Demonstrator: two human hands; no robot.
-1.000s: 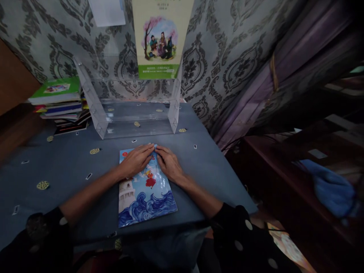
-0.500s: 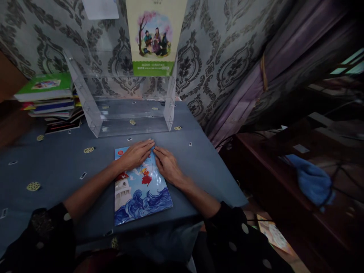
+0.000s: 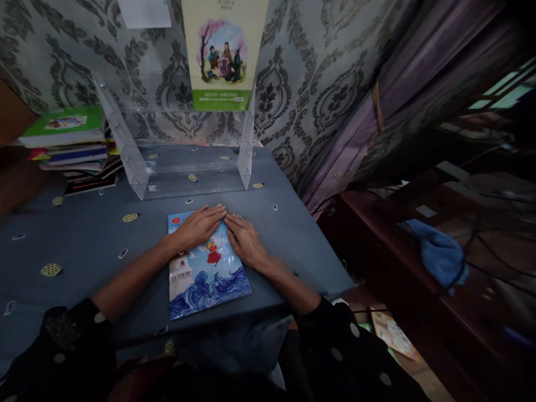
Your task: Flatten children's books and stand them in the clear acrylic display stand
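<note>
A thin picture book [image 3: 209, 287] with a blue cover lies flat before me, showing waves, a white building and a small red figure. Across its upper part rests my left hand [image 3: 200, 224], fingers stretched out flat and pointing right. My right hand [image 3: 246, 239] lies along the book's upper right edge, its fingers extended towards the top corner. The fingertips of both hands meet near that corner. Neither hand grips anything. My forearms hide parts of the book's sides, and the left hand covers most of the title.
Behind the book stands a clear acrylic rack [image 3: 192, 181] with a cream and green book [image 3: 224, 61] upright on it. A stack of books [image 3: 69, 145] sits at the left on the blue tablecloth [image 3: 96, 234]. To the right, a blue cloth [image 3: 439, 254] lies on a dark red surface.
The view has shifted slightly, so the rack and the right-hand furniture appear a little further left. My hands keep the same flat pose on the book.
</note>
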